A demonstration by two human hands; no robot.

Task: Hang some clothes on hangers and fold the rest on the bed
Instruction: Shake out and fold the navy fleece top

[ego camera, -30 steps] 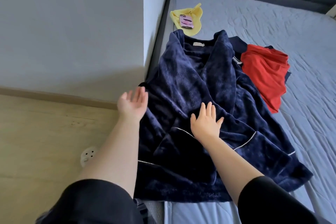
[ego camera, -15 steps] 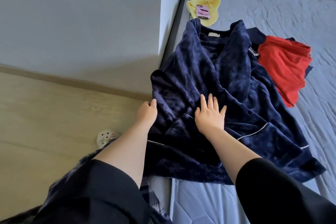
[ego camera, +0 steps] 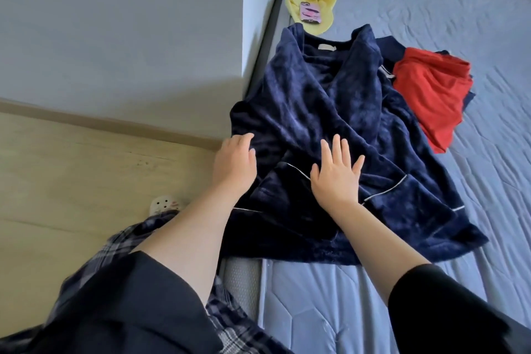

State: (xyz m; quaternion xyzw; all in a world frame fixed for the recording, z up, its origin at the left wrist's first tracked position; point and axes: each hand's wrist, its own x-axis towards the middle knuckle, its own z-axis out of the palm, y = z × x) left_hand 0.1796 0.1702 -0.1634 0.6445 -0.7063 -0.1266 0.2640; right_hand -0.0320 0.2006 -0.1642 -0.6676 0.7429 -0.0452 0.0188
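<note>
Lying front-up across the near left corner of the bed (ego camera: 474,26): one navy plush pyjama top (ego camera: 330,112), white-piped, collar toward the headboard, hem slightly overhanging the mattress edge. It is spread flat, apparently for folding rather than hanging.

Right hand (ego camera: 336,181): flat, fingers spread wide, palm down on the top's lower front beside a piped edge. It is likely pinning the cloth so it does not slide while a side is turned in.

Left hand (ego camera: 234,165): at the top's left edge, where the sleeve bunches. Fingers are bent onto the fabric with the tips hidden, so whether it pinches the cloth or merely touches it cannot be told. Probable purpose: bringing the sleeve inward for a first fold.

Red garment (ego camera: 431,95): folded, lying on a dark-blue piece (ego camera: 388,47), touching the top's far side. Seemingly the finished pile.

Yellow cloth (ego camera: 316,0): just beyond the collar, a pink-cased phone (ego camera: 310,12) resting on it, kept out of the folding area.

Beyond the bed: grey wall (ego camera: 115,37), wooden floor (ego camera: 71,167), pale perforated slipper (ego camera: 165,205). No hangers in view.
</note>
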